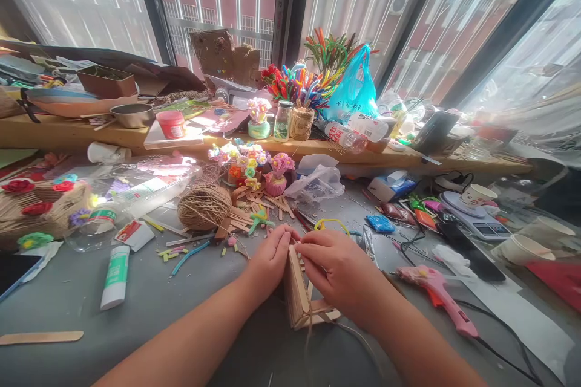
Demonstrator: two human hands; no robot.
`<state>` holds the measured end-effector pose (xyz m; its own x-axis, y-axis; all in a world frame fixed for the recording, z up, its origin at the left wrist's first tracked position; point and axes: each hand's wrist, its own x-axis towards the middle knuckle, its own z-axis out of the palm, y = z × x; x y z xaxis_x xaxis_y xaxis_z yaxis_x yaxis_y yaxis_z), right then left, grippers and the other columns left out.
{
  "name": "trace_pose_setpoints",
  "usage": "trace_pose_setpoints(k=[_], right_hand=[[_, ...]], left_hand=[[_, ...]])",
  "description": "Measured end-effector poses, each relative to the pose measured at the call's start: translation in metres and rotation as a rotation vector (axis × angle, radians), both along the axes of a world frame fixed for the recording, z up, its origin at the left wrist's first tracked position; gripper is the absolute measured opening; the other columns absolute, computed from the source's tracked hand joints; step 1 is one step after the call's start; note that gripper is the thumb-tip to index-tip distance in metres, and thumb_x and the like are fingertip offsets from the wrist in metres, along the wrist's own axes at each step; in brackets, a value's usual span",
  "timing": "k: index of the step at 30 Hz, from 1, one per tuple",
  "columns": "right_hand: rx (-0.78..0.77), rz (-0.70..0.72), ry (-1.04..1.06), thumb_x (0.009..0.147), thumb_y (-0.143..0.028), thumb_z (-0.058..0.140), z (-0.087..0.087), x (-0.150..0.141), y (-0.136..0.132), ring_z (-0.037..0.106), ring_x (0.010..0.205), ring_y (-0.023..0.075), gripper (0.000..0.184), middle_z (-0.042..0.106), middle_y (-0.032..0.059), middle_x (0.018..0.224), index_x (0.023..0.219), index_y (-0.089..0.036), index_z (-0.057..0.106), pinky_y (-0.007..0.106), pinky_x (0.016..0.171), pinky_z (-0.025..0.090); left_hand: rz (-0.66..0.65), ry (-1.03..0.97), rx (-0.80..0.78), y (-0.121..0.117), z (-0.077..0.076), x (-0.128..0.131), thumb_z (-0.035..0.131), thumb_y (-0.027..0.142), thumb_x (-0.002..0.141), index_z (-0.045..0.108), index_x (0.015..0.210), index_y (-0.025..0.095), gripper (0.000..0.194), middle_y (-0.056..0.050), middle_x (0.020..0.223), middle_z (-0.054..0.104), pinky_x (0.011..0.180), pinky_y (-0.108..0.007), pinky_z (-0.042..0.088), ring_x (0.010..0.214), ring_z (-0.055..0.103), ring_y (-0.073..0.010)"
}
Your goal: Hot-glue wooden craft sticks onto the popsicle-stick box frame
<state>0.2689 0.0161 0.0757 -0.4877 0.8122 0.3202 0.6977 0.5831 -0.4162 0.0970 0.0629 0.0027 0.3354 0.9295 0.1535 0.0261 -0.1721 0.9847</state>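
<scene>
A small box-like frame of wooden craft sticks (297, 296) stands in front of me, its near end toward me. My left hand (269, 261) is closed around its far left part. At the far end my right hand (333, 260) has thumb and fingers pressed together; what they pinch is hidden. Thin twine (358, 336) trails off the near corner of the frame to the right. Behind my left hand lies a ball of jute twine (204, 207), with a strand running toward that hand. Loose craft sticks (240, 217) are heaped beside the ball.
On the right lie a pink glue gun (442, 299) with its cable, scissors (370, 245), a black phone (472, 251) and a kitchen scale (476, 216). A glue stick (115, 277) and a single craft stick (40, 337) are at left. A cluttered wooden ledge (218, 144) runs behind.
</scene>
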Motion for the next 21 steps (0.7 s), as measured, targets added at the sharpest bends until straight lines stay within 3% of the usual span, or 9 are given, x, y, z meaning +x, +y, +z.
trace_pose_setpoints(k=[3, 6, 10, 13, 21], right_hand=[[-0.013, -0.008, -0.042, 0.105, -0.015, 0.049, 0.001, -0.003, 0.001, 0.07, 0.095, 0.028, 0.032, 0.078, 0.0127, 0.102, 0.103, -0.016, 0.081, 0.044, 0.085, 0.055], [-0.086, -0.027, 0.057, 0.106, -0.016, 0.049, 0.0, -0.002, 0.003, 0.071, 0.099, 0.0263, 0.033, 0.078, 0.0122, 0.108, 0.107, -0.019, 0.082, 0.042, 0.089, 0.057], [-0.099, -0.076, 0.165, 0.108, -0.021, 0.048, -0.004, 0.006, 0.0, 0.071, 0.111, 0.0273, 0.034, 0.077, 0.0135, 0.121, 0.126, -0.02, 0.077, 0.044, 0.097, 0.058], [-0.076, -0.116, 0.187, 0.107, -0.021, 0.051, -0.007, 0.012, -0.007, 0.069, 0.113, 0.0276, 0.031, 0.077, 0.0118, 0.118, 0.118, -0.022, 0.08, 0.046, 0.099, 0.057], [-0.071, -0.052, -0.001, 0.105, -0.015, 0.05, 0.002, 0.005, -0.012, 0.066, 0.115, 0.0302, 0.037, 0.075, 0.0103, 0.127, 0.128, -0.026, 0.077, 0.054, 0.101, 0.053]], left_hand=[[0.003, 0.004, 0.01, 0.0, 0.0, 0.0, 0.044, 0.046, 0.107, 0.062, 0.095, 0.023, 0.031, -0.003, 0.093, 0.064, 0.095, -0.035, 0.047, 0.098, 0.061, -0.0245], [0.005, 0.01, 0.009, 0.0, 0.001, 0.0, 0.044, 0.046, 0.107, 0.062, 0.093, 0.023, 0.032, -0.002, 0.091, 0.063, 0.093, -0.035, 0.047, 0.095, 0.06, -0.0241], [0.014, 0.021, -0.001, 0.001, -0.001, -0.001, 0.045, 0.046, 0.106, 0.063, 0.094, 0.023, 0.031, -0.002, 0.091, 0.064, 0.09, -0.034, 0.048, 0.093, 0.059, -0.024], [0.024, 0.031, -0.005, 0.001, -0.002, -0.001, 0.046, 0.046, 0.106, 0.063, 0.092, 0.023, 0.031, -0.003, 0.09, 0.063, 0.09, -0.034, 0.047, 0.093, 0.058, -0.0243], [-0.016, 0.029, 0.005, 0.0, 0.001, -0.002, 0.043, 0.046, 0.106, 0.062, 0.092, 0.023, 0.033, -0.002, 0.09, 0.063, 0.091, -0.034, 0.047, 0.093, 0.059, -0.0235]])
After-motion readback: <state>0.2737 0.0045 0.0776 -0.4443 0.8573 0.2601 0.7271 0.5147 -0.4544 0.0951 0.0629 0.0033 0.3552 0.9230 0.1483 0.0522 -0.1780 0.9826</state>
